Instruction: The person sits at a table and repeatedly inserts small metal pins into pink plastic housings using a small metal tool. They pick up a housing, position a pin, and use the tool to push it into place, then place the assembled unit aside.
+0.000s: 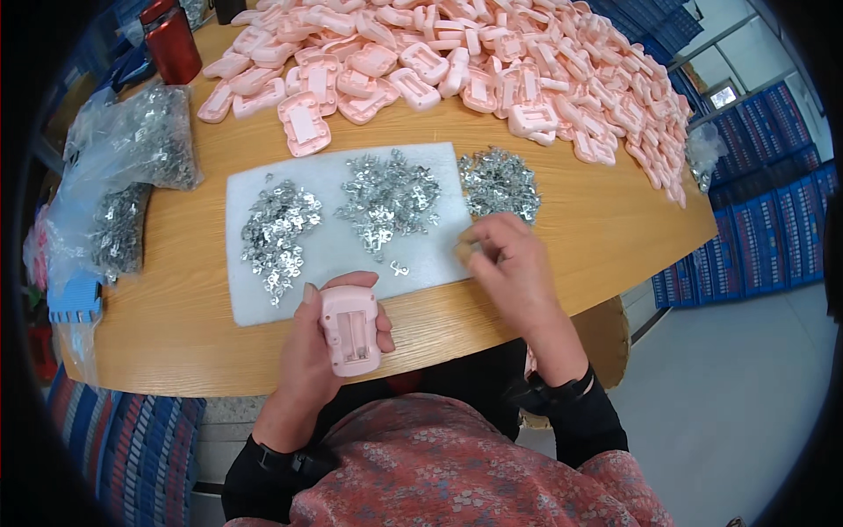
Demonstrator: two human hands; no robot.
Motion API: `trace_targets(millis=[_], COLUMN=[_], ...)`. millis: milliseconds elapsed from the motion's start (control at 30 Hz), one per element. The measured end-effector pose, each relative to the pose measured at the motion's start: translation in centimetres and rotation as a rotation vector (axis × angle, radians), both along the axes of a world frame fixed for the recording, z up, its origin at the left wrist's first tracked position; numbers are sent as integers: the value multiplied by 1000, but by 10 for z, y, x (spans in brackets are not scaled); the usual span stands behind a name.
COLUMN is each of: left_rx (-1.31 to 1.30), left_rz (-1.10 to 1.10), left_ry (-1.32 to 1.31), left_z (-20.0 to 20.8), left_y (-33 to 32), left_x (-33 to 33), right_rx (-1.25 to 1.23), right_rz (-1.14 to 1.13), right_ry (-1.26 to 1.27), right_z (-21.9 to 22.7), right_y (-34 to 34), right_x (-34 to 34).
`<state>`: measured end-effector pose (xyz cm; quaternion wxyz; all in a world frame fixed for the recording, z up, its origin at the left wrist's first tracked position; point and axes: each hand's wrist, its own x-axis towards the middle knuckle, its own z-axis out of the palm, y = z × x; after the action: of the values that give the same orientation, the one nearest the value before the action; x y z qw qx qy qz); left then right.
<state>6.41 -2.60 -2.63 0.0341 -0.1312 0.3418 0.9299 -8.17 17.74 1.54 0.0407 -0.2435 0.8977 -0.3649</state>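
Note:
My left hand [305,347] grips a pink plastic housing [350,307] near the table's front edge; its battery compartment faces up, with small metal contacts at the near end. My right hand [520,279] hovers by the right edge of a white foam mat [338,281], thumb and fingers pinched together. What they hold, if anything, is too blurred to make out. Shiny metal battery contacts lie in a left pile [279,230] and a middle pile [386,198] on the mat. A third pile [500,183] rests on the wood just beyond my right hand. One loose contact [399,269] lies between my hands.
A large heap of pink housings [479,66] covers the far side of the wooden table [606,237]. At the left are plastic bags of metal parts [162,145], a blue foam block [75,301] and a red bottle [171,44]. Blue crates [746,237] stand to the right.

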Motion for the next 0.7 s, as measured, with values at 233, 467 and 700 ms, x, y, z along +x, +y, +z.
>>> trace_targets(millis=[233,467,700], left_rx=[-29,-21,-1], left_rz=[-7,2,-1], left_ry=[12,21,17], left_z=[2,1,2], left_y=[2,1,0], left_x=[-1,-1,0], right_rx=[48,1,145], right_rz=[-80,56,131], right_ry=[176,118,241], right_z=[-6,-4,-9], right_y=[24,-8,-25], right_x=[-20,-11,-21])
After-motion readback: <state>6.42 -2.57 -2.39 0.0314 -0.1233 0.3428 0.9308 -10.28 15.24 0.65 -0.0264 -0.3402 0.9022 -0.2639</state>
